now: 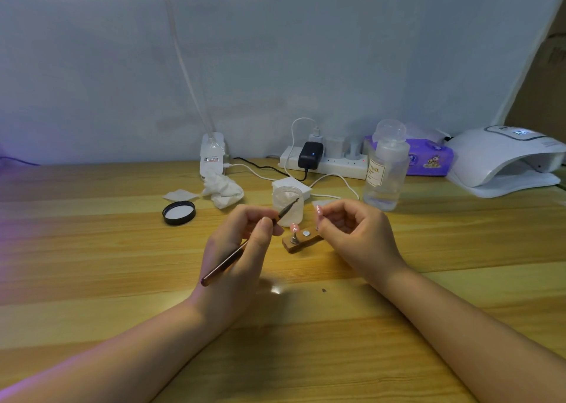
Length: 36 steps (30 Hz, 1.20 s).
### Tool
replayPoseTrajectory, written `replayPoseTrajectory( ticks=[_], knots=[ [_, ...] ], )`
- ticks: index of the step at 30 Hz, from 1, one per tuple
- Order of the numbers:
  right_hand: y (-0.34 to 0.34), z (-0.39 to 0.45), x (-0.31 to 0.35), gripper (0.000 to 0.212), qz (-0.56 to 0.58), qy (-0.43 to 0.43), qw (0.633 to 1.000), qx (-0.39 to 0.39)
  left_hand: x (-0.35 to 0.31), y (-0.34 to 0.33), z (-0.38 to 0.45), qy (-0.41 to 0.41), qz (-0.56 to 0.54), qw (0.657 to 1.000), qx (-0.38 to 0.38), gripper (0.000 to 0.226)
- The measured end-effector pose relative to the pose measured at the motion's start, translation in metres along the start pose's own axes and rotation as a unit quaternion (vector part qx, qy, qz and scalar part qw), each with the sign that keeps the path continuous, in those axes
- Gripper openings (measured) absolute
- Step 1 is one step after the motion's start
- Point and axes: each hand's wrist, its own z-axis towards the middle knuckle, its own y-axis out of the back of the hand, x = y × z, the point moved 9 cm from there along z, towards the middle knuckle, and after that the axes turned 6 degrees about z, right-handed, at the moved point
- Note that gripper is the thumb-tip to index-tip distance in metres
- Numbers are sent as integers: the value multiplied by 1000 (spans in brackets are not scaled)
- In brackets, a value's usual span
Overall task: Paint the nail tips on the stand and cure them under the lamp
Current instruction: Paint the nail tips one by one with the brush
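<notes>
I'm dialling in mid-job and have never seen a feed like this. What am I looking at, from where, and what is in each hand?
There is no machine here: these are a person's two bare hands, filmed by one wide-angle camera worn on their head, looking down at a wooden table.

The left hand holds a thin nail brush, bristles pointing up and away. The right hand pinches a pink nail tip between its fingertips.

Between the hands lies a small wooden stand with one pink nail tip on a post. Behind it sit a small clear jar, its black lid to the left, crumpled tissue, a clear bottle, a power strip and, far right, the white curing lamp.
</notes>
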Motion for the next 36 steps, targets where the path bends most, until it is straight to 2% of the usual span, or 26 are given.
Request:
replayPoseTrajectory(
  ticks=[11, 15, 18, 25, 31, 36],
  knots=[
    [-9, 4, -5, 11, 2, -19, 1000, 21, 2, 1, 3, 9, -5, 1000, -21, 20],
    [-14, 5, -10, 2, -87, -11, 995, 39, 3, 0, 3, 13, -2, 1000, -18, 20],
    [-14, 6, -15, 11, -148, -15, 988, 35, 3, -1, 4, 16, 4, 1000, -14, 21],
    [-19, 8, -23, 15, -230, -40, 970, 64, 3, -3, 3, 23, 11, 1000, -6, 18],
    [-17, 6, -14, 12, -259, -10, 964, 62, 6, -2, 4, 29, 7, 1000, -4, 19],
    [2, 8, -15, 17, -310, -33, 950, 13, 5, -4, 3, 27, -4, 1000, -1, 20]
  ],
)
